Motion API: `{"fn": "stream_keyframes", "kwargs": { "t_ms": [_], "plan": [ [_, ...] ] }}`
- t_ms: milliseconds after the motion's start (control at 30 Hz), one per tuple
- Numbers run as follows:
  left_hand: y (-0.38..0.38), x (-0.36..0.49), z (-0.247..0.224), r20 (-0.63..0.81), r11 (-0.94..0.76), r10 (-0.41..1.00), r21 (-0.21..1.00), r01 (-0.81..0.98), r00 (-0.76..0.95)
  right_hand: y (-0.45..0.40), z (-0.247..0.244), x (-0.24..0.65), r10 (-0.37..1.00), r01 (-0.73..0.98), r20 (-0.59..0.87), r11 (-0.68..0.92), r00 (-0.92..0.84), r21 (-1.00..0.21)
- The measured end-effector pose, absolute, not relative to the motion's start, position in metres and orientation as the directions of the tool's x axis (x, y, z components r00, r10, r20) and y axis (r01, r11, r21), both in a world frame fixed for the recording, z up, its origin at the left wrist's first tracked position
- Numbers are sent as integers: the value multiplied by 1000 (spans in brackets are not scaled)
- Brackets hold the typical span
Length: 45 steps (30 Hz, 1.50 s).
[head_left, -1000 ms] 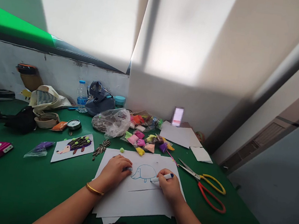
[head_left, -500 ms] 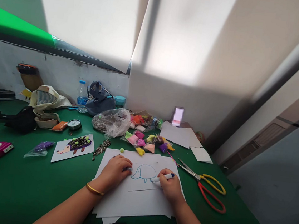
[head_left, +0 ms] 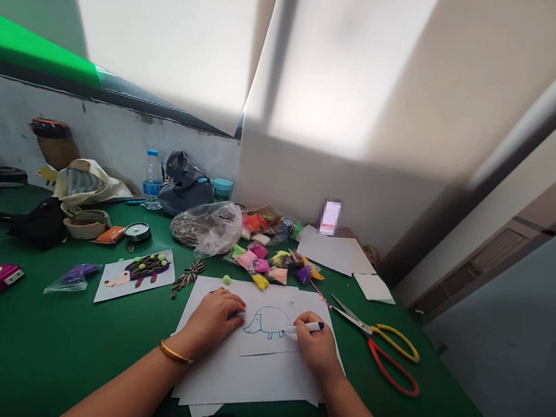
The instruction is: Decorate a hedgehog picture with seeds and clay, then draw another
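My right hand [head_left: 315,346] is closed around a white marker [head_left: 305,328] with a dark blue end. The marker's tip is at a short leg of a blue outline drawing [head_left: 274,310] of a hedgehog-like animal with a pointed snout. White paper sheets [head_left: 248,382] lie stacked under both hands. On the left part of the paper rests my left hand [head_left: 215,318], its fingers curled. A small bluish piece [head_left: 240,315] shows at its fingertips; its kind is unclear. To the left lies a card [head_left: 136,270] with a finished hedgehog in purple, brown and green.
Scissors [head_left: 369,329] with yellow and red handles lie open to the right. Behind the paper are colourful clay packets [head_left: 261,265], a plastic bag [head_left: 208,224], seeds [head_left: 188,278] and a green ball [head_left: 226,279]. A water bottle [head_left: 151,181] stands by the wall.
My right hand's marker tip has shifted slightly up and right. The second leg of the drawing now has more line at its foot. My left hand stays in place.
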<state>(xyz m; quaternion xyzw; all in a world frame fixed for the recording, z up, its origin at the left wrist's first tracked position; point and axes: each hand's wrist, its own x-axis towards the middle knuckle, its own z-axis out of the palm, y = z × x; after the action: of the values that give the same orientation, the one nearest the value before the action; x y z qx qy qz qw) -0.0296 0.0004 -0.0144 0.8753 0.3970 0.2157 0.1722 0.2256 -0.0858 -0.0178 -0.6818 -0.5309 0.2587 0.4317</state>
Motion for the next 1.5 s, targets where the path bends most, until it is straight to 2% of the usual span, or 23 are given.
{"fn": "stream_keyframes", "kwargs": {
  "t_ms": [400, 667, 800, 1033, 1233, 1500],
  "plan": [
    [0, -29, -15, 255, -631, 766, 472, 616, 589, -86, -16, 224, 947, 476, 101, -59, 304, -877],
    [1, -30, -16, 246, -628, 768, 472, 619, 591, -82, -25, 231, 926, 286, 103, -6, 363, -958],
    [0, -30, -16, 256, -631, 765, 481, 609, 591, -72, -15, 228, 937, 233, 126, 50, 324, -971],
    [-1, -29, -15, 271, -643, 756, 481, 596, 596, -56, 4, 204, 979, 297, 106, 50, 175, -954],
    [0, -29, -17, 267, -643, 757, 466, 608, 596, -50, -18, 193, 973, 434, 109, 10, 204, -901],
    [-1, -28, -16, 266, -644, 756, 466, 607, 598, -51, -24, 195, 978, 436, 114, 28, 173, -900]
  ]
}}
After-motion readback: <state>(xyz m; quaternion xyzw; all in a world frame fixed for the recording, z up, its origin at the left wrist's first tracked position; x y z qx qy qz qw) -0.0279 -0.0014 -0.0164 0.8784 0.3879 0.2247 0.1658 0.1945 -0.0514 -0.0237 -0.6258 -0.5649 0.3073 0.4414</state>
